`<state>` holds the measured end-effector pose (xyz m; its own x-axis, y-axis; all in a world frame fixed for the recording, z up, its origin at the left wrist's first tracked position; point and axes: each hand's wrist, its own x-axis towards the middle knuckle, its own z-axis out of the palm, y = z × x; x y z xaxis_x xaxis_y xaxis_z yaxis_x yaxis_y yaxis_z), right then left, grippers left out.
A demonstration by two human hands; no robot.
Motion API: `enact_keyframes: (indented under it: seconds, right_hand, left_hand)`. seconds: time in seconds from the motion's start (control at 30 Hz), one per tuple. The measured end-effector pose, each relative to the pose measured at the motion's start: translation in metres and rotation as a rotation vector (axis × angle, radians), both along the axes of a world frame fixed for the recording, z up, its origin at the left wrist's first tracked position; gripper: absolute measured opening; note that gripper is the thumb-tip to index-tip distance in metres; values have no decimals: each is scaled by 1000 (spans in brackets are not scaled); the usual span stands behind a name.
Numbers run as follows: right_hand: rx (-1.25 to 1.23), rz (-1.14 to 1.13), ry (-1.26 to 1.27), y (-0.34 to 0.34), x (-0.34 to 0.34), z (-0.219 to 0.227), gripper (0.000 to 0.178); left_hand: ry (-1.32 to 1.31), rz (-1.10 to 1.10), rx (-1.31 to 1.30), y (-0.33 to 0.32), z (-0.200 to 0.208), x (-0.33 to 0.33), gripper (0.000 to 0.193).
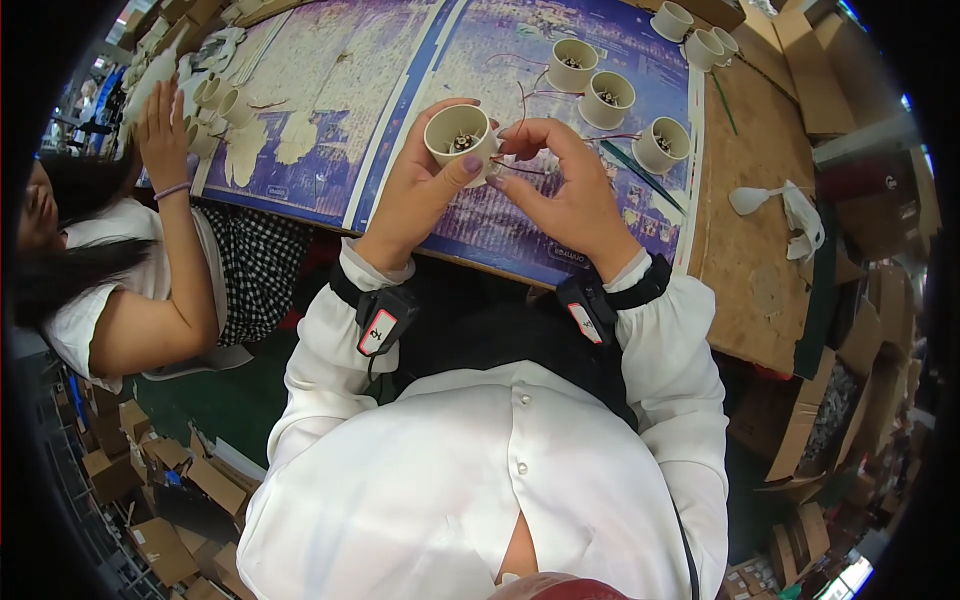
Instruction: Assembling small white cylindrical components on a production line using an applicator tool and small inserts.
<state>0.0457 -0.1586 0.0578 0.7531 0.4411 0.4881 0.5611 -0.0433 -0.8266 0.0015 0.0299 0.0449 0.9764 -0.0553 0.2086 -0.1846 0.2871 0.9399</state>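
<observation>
Left hand (420, 190) clasping white cup (456, 119); right hand (570, 190) at red wire (525, 170), pinch unclear; purple-printed table sheet (480, 228); cardboard boxes (165, 550) below.

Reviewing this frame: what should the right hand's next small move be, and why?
Probably pinch the dark red wire and ease it clear of the cup. The left hand steadies the cup, and the wire runs between the right hand's thumb and index finger; whether they already grip it is unclear.

Brn tbl (745, 240), purple sheets (350, 100) atop; white cups (602, 118) w/ red wires (557, 93), green strip (725, 102)
</observation>
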Motion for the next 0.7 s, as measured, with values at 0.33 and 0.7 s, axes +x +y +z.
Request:
enact_keyframes:
  seconds: [0.33, 0.7]
  right_hand:
    - [-70, 1, -131, -5, 8, -5, 14]
    - [-38, 11, 33, -6, 3, -8, 9]
  left_hand:
    - [11, -11, 1, -5, 1, 1, 58]
    - [-346, 215, 352, -13, 7, -4, 74]
